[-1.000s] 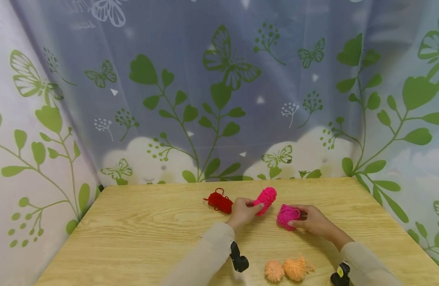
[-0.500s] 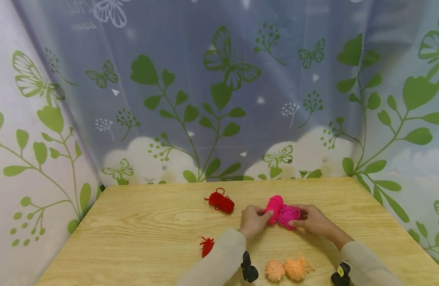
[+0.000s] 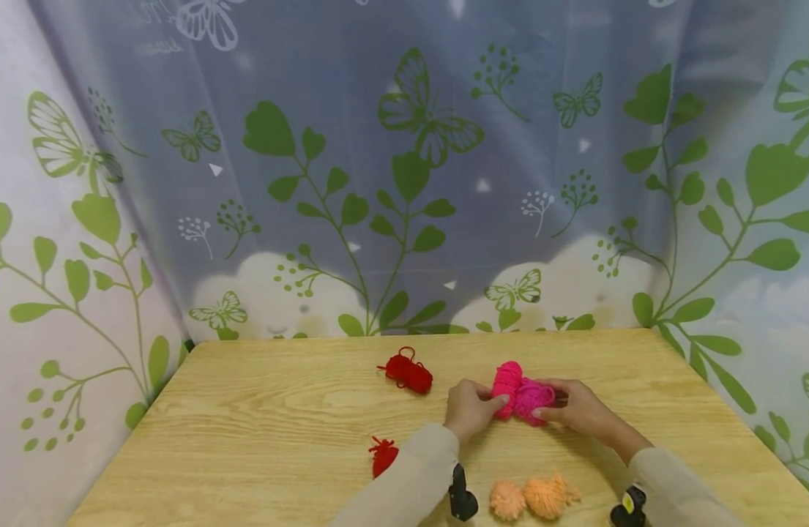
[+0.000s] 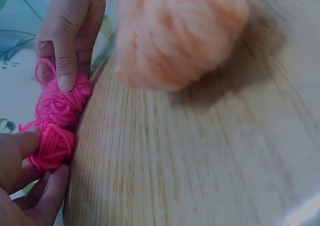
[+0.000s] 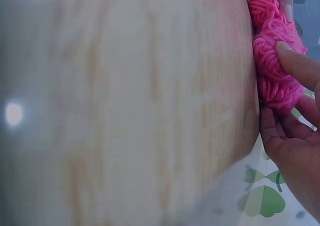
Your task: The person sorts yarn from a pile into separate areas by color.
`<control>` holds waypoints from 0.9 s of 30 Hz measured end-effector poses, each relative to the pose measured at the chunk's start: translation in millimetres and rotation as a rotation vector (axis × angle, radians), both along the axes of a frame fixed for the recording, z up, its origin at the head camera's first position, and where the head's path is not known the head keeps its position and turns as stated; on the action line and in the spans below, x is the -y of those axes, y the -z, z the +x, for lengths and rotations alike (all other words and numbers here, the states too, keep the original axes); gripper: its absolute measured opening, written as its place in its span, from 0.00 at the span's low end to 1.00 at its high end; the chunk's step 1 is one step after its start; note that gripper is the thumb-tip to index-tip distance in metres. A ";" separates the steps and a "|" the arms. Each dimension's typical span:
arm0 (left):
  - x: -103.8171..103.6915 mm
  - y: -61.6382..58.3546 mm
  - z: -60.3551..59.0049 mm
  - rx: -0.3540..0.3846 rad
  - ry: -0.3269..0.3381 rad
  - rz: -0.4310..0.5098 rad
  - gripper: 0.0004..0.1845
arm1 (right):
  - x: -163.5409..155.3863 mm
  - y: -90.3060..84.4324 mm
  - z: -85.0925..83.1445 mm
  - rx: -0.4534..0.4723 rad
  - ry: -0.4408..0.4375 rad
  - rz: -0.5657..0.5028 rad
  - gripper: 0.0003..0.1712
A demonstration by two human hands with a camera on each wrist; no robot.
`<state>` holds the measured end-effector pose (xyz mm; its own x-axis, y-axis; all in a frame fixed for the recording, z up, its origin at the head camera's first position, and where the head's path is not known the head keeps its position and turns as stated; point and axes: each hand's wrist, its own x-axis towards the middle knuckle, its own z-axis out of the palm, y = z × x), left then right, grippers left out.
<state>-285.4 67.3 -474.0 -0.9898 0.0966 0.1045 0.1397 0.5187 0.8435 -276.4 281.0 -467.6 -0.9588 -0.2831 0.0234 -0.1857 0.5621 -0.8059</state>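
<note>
Two small balls of yarn sit side by side, touching, right of the table's middle. My left hand (image 3: 471,410) pinches the hot-pink yarn ball (image 3: 507,388) between thumb and fingers. On the other side, my right hand (image 3: 578,410) grips the magenta yarn ball (image 3: 533,400), its thumb on the near face. In the left wrist view the hot-pink yarn ball (image 4: 52,145) lies against the magenta one (image 4: 62,101), which has a loose loop of strand. The right wrist view shows my right thumb pressed on the magenta yarn ball (image 5: 276,61).
A dark red yarn bundle (image 3: 408,371) lies toward the back, left of my hands. Another red yarn ball (image 3: 384,457) is partly behind my left sleeve. Two peach-orange yarn balls (image 3: 545,496) lie near the front between my forearms. A patterned curtain (image 3: 312,183) stands behind the wooden table (image 3: 259,432).
My left hand has brought the hot-pink yarn ball right and nearer, up against the magenta one. The red yarn ball by my left sleeve has come into sight. My right hand stays nearly still.
</note>
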 end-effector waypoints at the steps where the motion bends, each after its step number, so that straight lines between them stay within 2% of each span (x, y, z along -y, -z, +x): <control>1: 0.1 0.4 0.4 0.006 -0.002 0.004 0.14 | -0.1 0.4 -0.2 0.001 0.001 -0.001 0.35; 13: 0.0 -2.7 1.6 -0.020 -0.013 -0.016 0.16 | 0.3 -1.6 1.4 0.003 0.005 -0.008 0.35; 20: 0.4 -4.1 0.7 -0.041 0.014 -0.032 0.17 | 1.0 -4.4 2.8 0.005 0.003 -0.006 0.35; 27: 14.5 -20.2 -0.6 0.014 0.054 -0.054 0.23 | 2.0 -4.0 3.2 0.026 0.008 -0.009 0.36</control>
<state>-285.9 52.8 -453.8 -0.9842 0.1554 0.0843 0.1576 0.5554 0.8165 -273.2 279.0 -463.6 -0.9615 -0.2749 0.0009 -0.1598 0.5564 -0.8154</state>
